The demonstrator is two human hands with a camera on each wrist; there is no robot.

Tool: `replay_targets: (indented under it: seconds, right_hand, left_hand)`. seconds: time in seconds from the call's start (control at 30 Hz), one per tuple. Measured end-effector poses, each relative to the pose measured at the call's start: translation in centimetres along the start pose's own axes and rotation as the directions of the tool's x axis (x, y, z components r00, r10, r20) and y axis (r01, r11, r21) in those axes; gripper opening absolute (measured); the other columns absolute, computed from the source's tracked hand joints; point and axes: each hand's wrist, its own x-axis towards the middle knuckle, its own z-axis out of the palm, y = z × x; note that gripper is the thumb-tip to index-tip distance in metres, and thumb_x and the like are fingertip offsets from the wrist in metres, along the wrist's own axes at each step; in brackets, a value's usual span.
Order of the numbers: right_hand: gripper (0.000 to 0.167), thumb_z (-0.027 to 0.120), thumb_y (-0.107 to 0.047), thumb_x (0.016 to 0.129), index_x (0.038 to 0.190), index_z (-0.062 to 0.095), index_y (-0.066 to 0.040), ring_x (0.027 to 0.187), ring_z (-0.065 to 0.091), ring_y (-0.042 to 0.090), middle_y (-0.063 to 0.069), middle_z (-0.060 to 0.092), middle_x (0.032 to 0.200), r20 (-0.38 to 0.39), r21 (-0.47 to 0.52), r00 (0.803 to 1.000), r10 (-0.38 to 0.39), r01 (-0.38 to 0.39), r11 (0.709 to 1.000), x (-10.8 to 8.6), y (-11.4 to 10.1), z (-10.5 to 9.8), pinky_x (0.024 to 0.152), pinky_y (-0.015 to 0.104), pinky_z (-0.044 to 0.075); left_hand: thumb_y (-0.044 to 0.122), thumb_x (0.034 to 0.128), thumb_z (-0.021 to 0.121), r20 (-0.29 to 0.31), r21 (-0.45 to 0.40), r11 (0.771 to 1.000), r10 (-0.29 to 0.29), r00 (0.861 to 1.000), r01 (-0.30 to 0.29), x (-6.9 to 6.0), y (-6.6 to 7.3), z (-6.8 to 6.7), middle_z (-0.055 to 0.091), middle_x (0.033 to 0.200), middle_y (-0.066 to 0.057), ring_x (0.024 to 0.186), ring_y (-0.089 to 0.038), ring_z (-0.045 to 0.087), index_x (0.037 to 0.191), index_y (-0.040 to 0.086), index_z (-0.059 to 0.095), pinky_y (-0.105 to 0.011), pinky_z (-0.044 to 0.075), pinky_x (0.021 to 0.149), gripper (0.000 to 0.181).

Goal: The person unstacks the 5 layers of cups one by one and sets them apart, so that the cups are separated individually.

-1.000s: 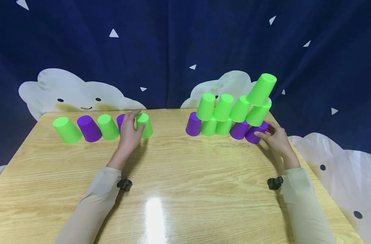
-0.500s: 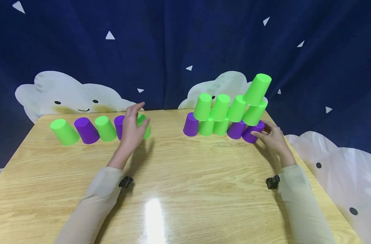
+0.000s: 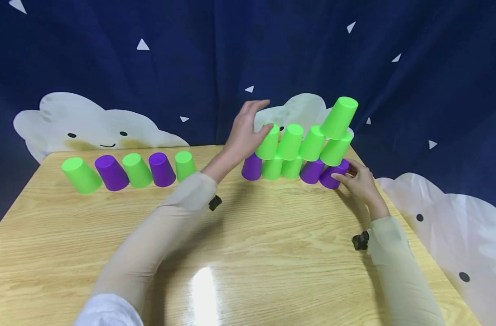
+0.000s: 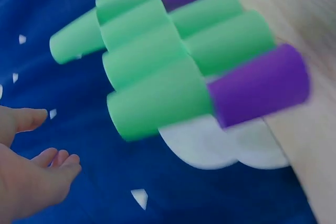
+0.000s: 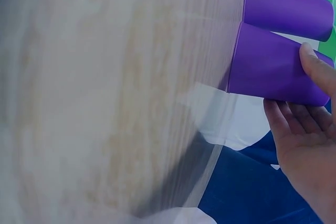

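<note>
Upside-down cups form a stepped wall at the right of the table in the head view. Its bottom row mixes purple and green, the second row is green, and one green cup (image 3: pixel 339 117) tops the right end. My right hand (image 3: pixel 359 183) holds the bottom row's rightmost purple cup (image 3: pixel 333 169), with thumb and fingers on opposite sides in the right wrist view. Beside the second row's leftmost green cup (image 3: pixel 268 148), my left hand (image 3: pixel 248 129) hovers with nothing in it, fingers spread from the thumb. The left wrist view shows that hand (image 4: pixel 34 177) apart from the cups.
A separate row of upside-down cups, alternating green (image 3: pixel 82 176) and purple (image 3: pixel 111 173), stands at the table's back left. Behind the wooden table (image 3: pixel 272 253) hangs a dark blue curtain (image 3: pixel 174 68) with clouds and white triangles.
My left hand has left the right end of the separate cup row and moved right and up to the wall's left end. The right hand stays at the same purple cup.
</note>
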Motion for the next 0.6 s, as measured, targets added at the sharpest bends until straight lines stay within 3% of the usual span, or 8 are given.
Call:
replay_targets:
  seconds: [0.17, 0.33, 0.6]
  right_hand:
    - [0.06, 0.071, -0.022, 0.092, 0.14, 0.047, 0.005, 0.117, 0.055, 0.031, 0.025, 0.057, 0.127, 0.004, 0.005, 1.0, 0.009, -0.009, 1.0, -0.1, -0.1, -0.1, 0.088, 0.011, 0.048]
    - [0.059, 0.071, -0.018, 0.093, 0.141, 0.045, 0.005, 0.119, 0.054, 0.034, 0.026, 0.055, 0.129, 0.017, 0.044, 1.0, 0.026, -0.027, 0.999, -0.3, -1.2, 0.1, 0.09, 0.014, 0.049]
    - [0.061, 0.071, -0.023, 0.092, 0.142, 0.046, 0.002, 0.121, 0.053, 0.035, 0.024, 0.056, 0.13, 0.004, 0.031, 0.999, 0.036, -0.037, 0.999, -0.1, -0.2, -0.1, 0.096, 0.025, 0.05]
  left_hand:
    - [0.018, 0.0951, 0.066, 0.127, -0.045, 0.999, 0.012, 0.992, -0.006, 3.4, 2.8, 3.1, 0.047, 0.14, -0.01, 0.131, -0.016, 0.044, 0.144, 0.004, 0.045, -0.015, 0.035, 0.104, 0.055]
    - [0.025, 0.0967, 0.064, 0.23, -0.055, 0.998, -0.018, 0.973, 0.031, 5.7, 4.2, 6.0, 0.044, 0.144, -0.005, 0.133, -0.011, 0.041, 0.148, 0.008, 0.04, -0.012, 0.033, 0.104, 0.059]
    - [0.034, 0.0941, 0.067, 0.29, -0.042, 0.993, -0.097, 0.952, 0.114, 8.4, 5.6, 9.9, 0.043, 0.147, 0.0, 0.134, -0.009, 0.04, 0.151, 0.012, 0.036, -0.01, 0.035, 0.102, 0.068]
